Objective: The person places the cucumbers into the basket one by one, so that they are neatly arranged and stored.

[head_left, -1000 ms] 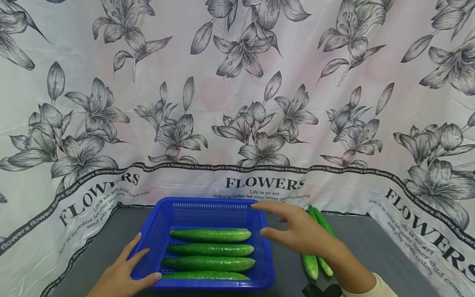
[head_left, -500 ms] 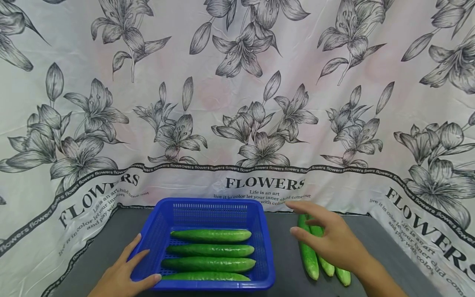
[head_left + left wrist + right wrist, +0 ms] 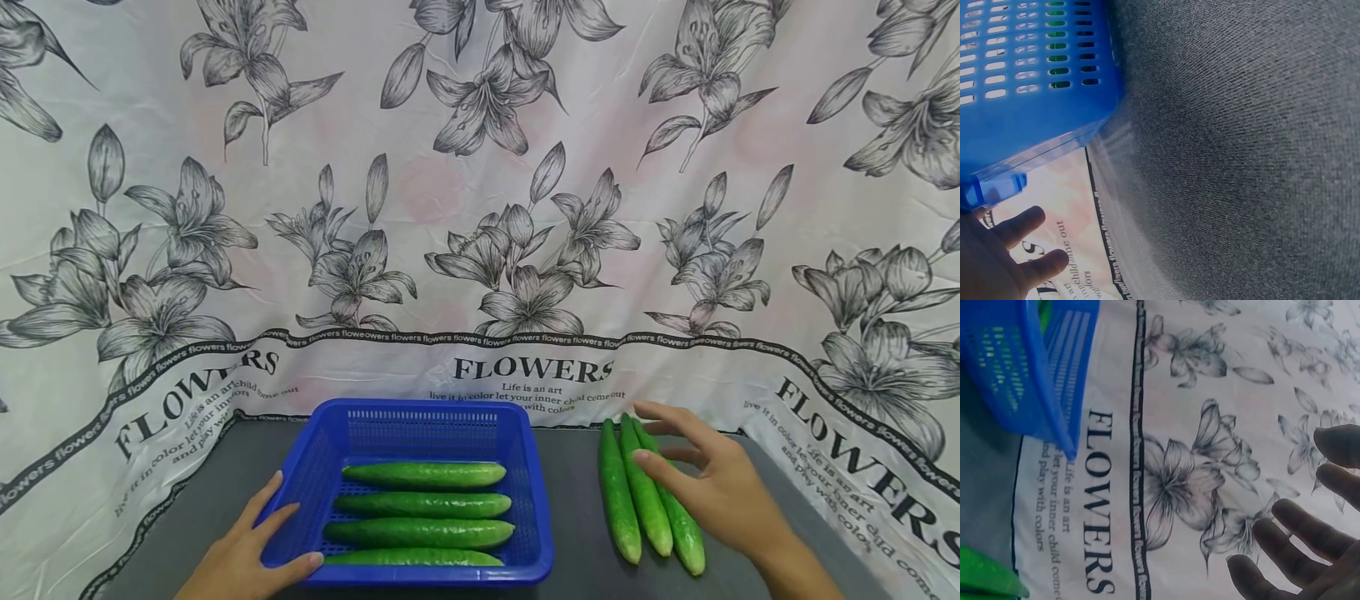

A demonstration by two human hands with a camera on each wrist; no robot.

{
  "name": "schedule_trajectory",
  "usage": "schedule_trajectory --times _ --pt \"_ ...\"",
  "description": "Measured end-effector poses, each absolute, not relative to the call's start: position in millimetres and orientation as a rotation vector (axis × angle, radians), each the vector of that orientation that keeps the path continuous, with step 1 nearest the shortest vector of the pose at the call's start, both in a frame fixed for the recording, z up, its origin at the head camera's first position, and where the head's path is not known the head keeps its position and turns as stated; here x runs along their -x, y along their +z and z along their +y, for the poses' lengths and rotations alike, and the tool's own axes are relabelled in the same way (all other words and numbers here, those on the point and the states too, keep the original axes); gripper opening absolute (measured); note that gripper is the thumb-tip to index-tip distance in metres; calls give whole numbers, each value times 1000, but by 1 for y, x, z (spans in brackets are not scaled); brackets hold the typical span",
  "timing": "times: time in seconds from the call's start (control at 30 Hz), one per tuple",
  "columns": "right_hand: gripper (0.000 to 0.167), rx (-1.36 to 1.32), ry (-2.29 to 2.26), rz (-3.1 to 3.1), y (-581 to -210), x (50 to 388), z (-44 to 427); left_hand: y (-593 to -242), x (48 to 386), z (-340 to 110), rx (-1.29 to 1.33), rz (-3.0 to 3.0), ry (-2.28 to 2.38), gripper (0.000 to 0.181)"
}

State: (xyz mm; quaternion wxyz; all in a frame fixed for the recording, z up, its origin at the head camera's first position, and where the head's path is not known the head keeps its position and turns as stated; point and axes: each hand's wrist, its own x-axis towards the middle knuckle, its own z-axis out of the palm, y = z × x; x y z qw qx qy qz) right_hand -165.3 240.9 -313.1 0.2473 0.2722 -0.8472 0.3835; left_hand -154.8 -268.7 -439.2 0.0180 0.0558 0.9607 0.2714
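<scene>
A blue plastic basket (image 3: 534,500) with slotted walls stands left of centre, holding several green cucumbers (image 3: 423,476) laid crosswise in rows. My left hand (image 3: 243,557) rests at its left front corner, fingers spread along the side and thumb on the front rim. Three more cucumbers (image 3: 621,500) lie side by side on the table to the right of the basket. Over the rightmost of these hovers my right hand (image 3: 716,483), fingers loosely bent and parted, holding nothing. In the right wrist view those right-hand fingers (image 3: 1300,531) are apart from the cucumber tips (image 3: 988,575) at lower left.
Dark grey cloth covers the tabletop (image 3: 573,533). Behind and at both sides hangs a white curtain (image 3: 517,371) printed with lilies and lettering; its lower edge meets the table just behind the basket and the loose cucumbers.
My right hand has moved right, from beside the basket's right rim to over the loose cucumbers, uncovering more of them. The left hand and the basket have stayed put.
</scene>
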Motion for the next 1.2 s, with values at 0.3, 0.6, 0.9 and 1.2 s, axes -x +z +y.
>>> schedule_trajectory --times 0.3,0.6,0.9,1.2 --pt "52 -609 1025 -2374 -323 174 262 -438 155 -268 -158 2972 838 76" --pt "51 -491 1023 -2440 -338 188 279 -438 156 -269 -151 2958 831 75" --pt "57 -373 1028 -2540 -354 205 299 -437 155 -267 -167 2983 821 76" --pt "69 -205 1137 -2736 -384 227 319 -437 156 -268 -159 2955 838 75"
